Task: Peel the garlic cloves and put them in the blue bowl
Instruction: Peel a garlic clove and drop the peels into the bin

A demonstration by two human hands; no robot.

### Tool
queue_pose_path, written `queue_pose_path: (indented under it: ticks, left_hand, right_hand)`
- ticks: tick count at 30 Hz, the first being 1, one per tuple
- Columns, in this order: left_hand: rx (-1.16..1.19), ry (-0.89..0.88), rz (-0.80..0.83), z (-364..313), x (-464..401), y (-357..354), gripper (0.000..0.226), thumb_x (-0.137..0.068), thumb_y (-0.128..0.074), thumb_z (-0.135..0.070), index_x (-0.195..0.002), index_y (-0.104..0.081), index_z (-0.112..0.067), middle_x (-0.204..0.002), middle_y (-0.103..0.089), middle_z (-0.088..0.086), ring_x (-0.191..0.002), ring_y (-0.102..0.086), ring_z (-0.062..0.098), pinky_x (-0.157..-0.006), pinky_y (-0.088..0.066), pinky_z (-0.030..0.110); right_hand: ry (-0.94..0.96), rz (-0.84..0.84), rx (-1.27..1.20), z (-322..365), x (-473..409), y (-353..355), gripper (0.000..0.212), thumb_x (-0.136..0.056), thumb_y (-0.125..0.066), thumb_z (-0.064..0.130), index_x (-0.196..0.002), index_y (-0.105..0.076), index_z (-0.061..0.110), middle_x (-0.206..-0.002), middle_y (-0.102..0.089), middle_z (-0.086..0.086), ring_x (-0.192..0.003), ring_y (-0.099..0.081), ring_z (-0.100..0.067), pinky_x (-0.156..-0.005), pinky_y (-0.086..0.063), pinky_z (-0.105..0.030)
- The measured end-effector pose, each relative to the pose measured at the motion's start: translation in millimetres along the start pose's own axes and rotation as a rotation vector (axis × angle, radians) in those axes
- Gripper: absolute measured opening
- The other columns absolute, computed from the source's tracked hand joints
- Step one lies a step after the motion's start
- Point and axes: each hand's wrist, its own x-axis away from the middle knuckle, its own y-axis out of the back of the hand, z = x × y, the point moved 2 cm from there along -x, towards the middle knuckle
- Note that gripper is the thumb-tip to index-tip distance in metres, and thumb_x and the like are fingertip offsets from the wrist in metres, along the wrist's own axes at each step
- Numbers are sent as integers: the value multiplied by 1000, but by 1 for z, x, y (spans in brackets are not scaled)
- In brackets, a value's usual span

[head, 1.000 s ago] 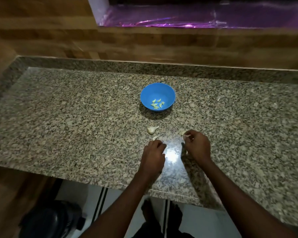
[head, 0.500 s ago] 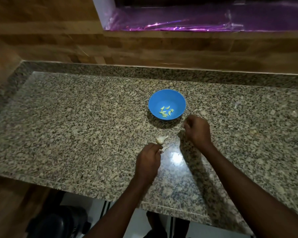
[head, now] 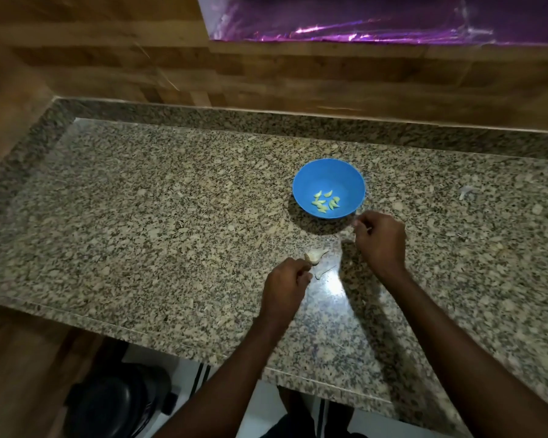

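A blue bowl stands on the granite counter and holds several peeled garlic cloves. An unpeeled piece of garlic lies on the counter below the bowl, with a scrap of skin beside it. My left hand lies fingers curled, its fingertips touching the unpeeled garlic. My right hand hovers just below the bowl's right rim with fingers curled; something small seems pinched at its fingertips, too blurred to name.
A wooden wall backs the counter, with a purple-lit opening above it. A white scrap of skin lies at the right. A dark round object sits on the floor below the counter's front edge.
My right hand has risen from the counter toward the bowl's right rim. My left hand has shifted to the unpeeled garlic. The camera view has shifted, so the bowl appears further right.
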Motion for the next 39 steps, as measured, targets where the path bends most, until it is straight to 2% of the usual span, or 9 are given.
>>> queue_pose_path:
  ticks: [7, 11, 14, 20, 23, 27, 29, 33, 39]
  left_hand:
    - [-149, 30, 21, -26, -5, -23, 12, -84, -75, -22, -96, -71, -20, -95, -64, 2, -89, -62, 22, -73, -46, 32]
    - [81, 15, 83, -38, -4, -23, 6, -82, -77, -26, -85, -74, -22, -81, -65, -2, -72, -63, 10, -64, -50, 27]
    - [322, 62, 117, -56, -1, -20, 9, -78, -74, -4, -80, -75, -12, -73, -70, -3, -64, -64, 3, -57, -47, 14]
    - [537, 141, 233, -69, -2, -22, 21, -85, -66, 1, -100, -72, -13, -81, -74, 6, -76, -71, 21, -67, -59, 32]
    - [504, 154, 255, -65, -2, -28, 22, -88, -65, -1, -105, -71, -14, -79, -74, 0, -74, -70, 13, -64, -56, 25]
    - [119, -65, 166, -47, -1, -34, 28, -85, -59, -3, -107, -71, -16, -97, -72, 1, -90, -67, 15, -80, -54, 35]
    - [6, -161, 145, -41, 6, -39, 29, -82, -60, -1, -108, -69, -12, -102, -68, 4, -98, -61, 20, -85, -50, 37]
    - [-153, -306, 125, -40, 18, -46, 32, -77, -65, 5, -107, -69, -8, -103, -62, 9, -96, -56, 29, -78, -50, 40]
    - [-250, -381, 131, -35, 26, -49, 41, -76, -70, 2, -115, -65, -9, -114, -59, 8, -100, -52, 28, -80, -47, 40]
  right_hand:
    - [-221, 242, -68, -47, 66, -27, 8, -84, -72, 16, -88, -77, 21, -81, -75, -1, -77, -70, -18, -62, -38, -21]
    - [-256, 383, -279, -51, 70, -21, 4, -86, -74, 13, -87, -77, 15, -67, -73, -4, -61, -70, -13, -60, -55, -24]
    - [-420, 480, -665, -54, 76, -7, 8, -88, -72, 1, -82, -73, -6, -71, -67, -34, -58, -66, -36, -63, -61, -55]
    - [-562, 486, -810, -66, 81, 15, 18, -87, -72, 4, -88, -71, -14, -73, -66, -34, -59, -65, -36, -59, -60, -45]
    - [-603, 428, -751, -70, 79, 17, 20, -89, -71, 4, -88, -68, -16, -65, -63, -25, -51, -59, -28, -57, -58, -43]
    - [-616, 365, -590, -77, 71, 17, 15, -90, -68, 1, -81, -69, -11, -60, -67, -16, -46, -62, -22, -50, -56, -33]
    - [-545, 374, -450, -85, 65, 16, 16, -88, -72, 4, -74, -73, -5, -63, -72, -15, -57, -69, -27, -58, -61, -36]
    - [-346, 361, -89, -88, 57, 9, 18, -84, -76, 15, -68, -78, 10, -73, -76, -3, -62, -68, -10, -60, -50, -21]
    - [-132, 328, 100, -79, 68, -3, 21, -85, -70, 20, -69, -58, 14, -64, -59, 6, -62, -57, -16, -55, -34, -27]
